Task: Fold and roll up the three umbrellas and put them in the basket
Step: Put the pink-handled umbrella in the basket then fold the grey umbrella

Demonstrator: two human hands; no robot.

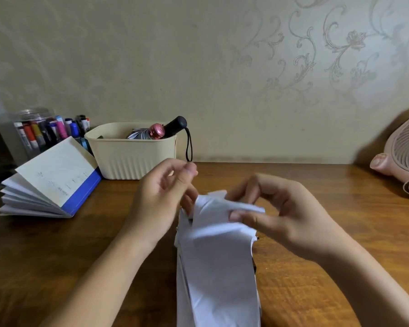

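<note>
Wooden desk [316,232] carried everything. White umbrella [217,256], loosely folded, lay lengthwise at centre between my arms. Cream ribbed basket [132,159] stood at the back by the wall, holding two rolled umbrellas: one black-handled [175,125], one with a pink cap [157,131]. Open book [54,178] lay left of the basket. My right hand [281,215] pinched the white fabric's top edge; my left hand [161,199] touched it, fingers partly curled.

You have bare worktop [293,185] right of the basket [130,159]; two umbrella handles [168,129] crowd its right end
</note>
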